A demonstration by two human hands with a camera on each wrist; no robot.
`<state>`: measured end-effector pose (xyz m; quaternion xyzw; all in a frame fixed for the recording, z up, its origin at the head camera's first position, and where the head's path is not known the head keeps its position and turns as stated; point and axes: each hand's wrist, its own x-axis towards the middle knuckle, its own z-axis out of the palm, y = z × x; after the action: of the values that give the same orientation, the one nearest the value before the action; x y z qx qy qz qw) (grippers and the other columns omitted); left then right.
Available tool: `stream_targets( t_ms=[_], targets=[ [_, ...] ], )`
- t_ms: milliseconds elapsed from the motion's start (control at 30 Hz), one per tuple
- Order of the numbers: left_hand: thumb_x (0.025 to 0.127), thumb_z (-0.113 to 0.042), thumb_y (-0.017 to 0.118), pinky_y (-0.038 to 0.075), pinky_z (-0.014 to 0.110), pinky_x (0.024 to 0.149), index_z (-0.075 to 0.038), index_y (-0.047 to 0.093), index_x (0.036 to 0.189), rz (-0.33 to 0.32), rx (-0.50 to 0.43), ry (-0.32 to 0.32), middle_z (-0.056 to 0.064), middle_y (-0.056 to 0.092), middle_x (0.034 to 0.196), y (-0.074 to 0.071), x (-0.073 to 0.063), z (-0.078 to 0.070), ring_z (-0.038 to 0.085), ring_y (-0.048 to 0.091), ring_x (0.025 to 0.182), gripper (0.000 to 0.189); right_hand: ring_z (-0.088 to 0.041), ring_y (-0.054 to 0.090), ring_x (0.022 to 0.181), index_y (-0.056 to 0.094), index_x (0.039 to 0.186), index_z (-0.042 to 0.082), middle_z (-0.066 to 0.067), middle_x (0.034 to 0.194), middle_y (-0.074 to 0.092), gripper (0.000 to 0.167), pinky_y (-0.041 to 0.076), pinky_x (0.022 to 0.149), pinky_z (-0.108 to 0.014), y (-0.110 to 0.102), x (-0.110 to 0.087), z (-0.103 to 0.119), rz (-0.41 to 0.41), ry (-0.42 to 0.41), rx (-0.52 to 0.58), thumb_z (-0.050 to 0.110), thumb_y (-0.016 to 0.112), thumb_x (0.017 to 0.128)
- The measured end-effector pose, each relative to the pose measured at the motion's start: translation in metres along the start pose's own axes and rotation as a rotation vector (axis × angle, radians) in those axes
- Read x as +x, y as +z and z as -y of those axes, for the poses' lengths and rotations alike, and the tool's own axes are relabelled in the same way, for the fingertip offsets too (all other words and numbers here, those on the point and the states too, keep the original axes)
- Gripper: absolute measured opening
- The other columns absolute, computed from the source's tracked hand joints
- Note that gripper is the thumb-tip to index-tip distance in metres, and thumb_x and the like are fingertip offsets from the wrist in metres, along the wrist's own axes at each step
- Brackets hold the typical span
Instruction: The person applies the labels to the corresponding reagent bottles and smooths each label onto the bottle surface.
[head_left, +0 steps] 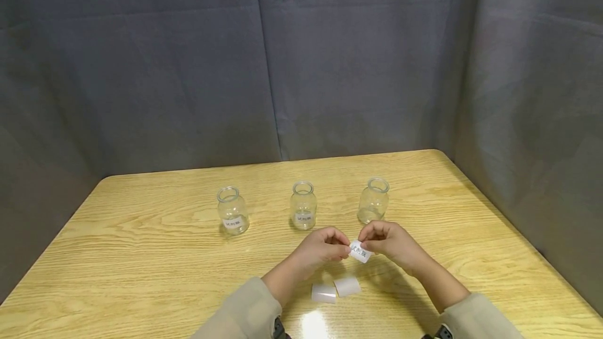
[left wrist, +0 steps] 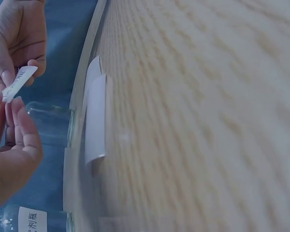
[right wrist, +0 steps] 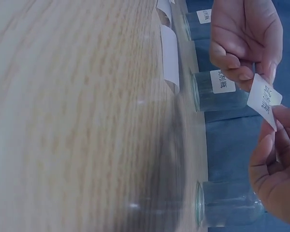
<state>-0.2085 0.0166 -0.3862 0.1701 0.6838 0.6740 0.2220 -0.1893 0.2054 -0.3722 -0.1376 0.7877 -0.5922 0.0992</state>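
Both hands meet above the wooden table point(head_left: 141, 255) and pinch one small white printed label point(head_left: 360, 251) between them. My left hand point(head_left: 343, 249) holds its left edge with thumb and fingertips, and my right hand point(head_left: 366, 243) holds its right edge. In the left wrist view the label point(left wrist: 19, 82) is seen edge-on between the left hand point(left wrist: 9, 104) and the right hand point(left wrist: 24, 67). The right wrist view shows the label point(right wrist: 264, 99) between the right hand point(right wrist: 275, 121) below and the left hand point(right wrist: 251, 77) above. Just behind the hands stands an unlabelled glass bottle point(head_left: 373, 200).
Two more glass bottles, left point(head_left: 233, 211) and middle point(head_left: 303, 205), stand in the same row and carry white labels. Two curled white paper pieces point(head_left: 324, 293) point(head_left: 347, 286) lie on the table between my forearms. Grey cloth walls close off the back and both sides.
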Motion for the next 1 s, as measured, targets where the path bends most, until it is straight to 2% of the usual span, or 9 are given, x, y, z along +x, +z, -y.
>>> stream_targets(
  t_ms=[133,333,500,700,1000],
  targets=[
    [0.078,-0.003,0.059,0.043,0.024,0.063,0.004,0.054,0.088,-0.021,0.004,0.006,0.002,0.052,0.073,0.003,0.002,-0.001,0.012,0.051,0.068,0.013,-0.02,0.051,0.075,0.054,0.089,-0.006,-0.008,0.081,0.054,0.014,0.045,0.069,-0.038,0.001,0.0,0.001,-0.012,0.009,0.003,0.004,0.058,0.079],
    [0.078,-0.003,0.059,0.046,0.03,0.066,0.002,0.055,0.088,-0.067,0.05,0.0,0.002,0.051,0.074,0.007,0.007,-0.002,0.012,0.049,0.068,0.011,-0.018,0.051,0.076,0.053,0.092,-0.008,-0.007,0.083,0.054,0.019,0.044,0.069,-0.036,0.0,0.0,0.002,-0.031,0.002,0.0,0.005,0.058,0.08],
    [0.079,-0.002,0.058,0.047,0.028,0.067,0.001,0.055,0.086,-0.099,0.036,0.009,0.002,0.051,0.075,0.01,0.012,-0.003,0.011,0.051,0.069,0.009,-0.014,0.05,0.073,0.048,0.096,-0.013,-0.004,0.08,0.053,0.027,0.044,0.067,-0.031,0.001,0.003,0.0,-0.111,0.025,0.048,0.004,0.06,0.079],
    [0.078,-0.002,0.059,0.046,0.025,0.065,0.002,0.055,0.086,-0.154,0.008,0.039,0.003,0.054,0.076,0.01,0.023,0.0,0.012,0.054,0.069,0.009,-0.015,0.051,0.072,0.049,0.09,-0.008,-0.004,0.079,0.053,0.021,0.045,0.064,-0.029,-0.002,0.005,-0.006,-0.174,0.075,0.115,0.003,0.061,0.076],
    [0.076,-0.002,0.062,0.048,0.023,0.06,0.003,0.057,0.085,-0.204,0.055,0.033,0.004,0.056,0.073,0.017,0.041,0.006,0.012,0.057,0.065,0.01,-0.015,0.051,0.071,0.05,0.088,-0.008,-0.005,0.077,0.053,0.017,0.047,0.065,-0.031,-0.012,0.008,-0.011,-0.242,0.097,0.056,0.0,0.059,0.076]
  ],
)
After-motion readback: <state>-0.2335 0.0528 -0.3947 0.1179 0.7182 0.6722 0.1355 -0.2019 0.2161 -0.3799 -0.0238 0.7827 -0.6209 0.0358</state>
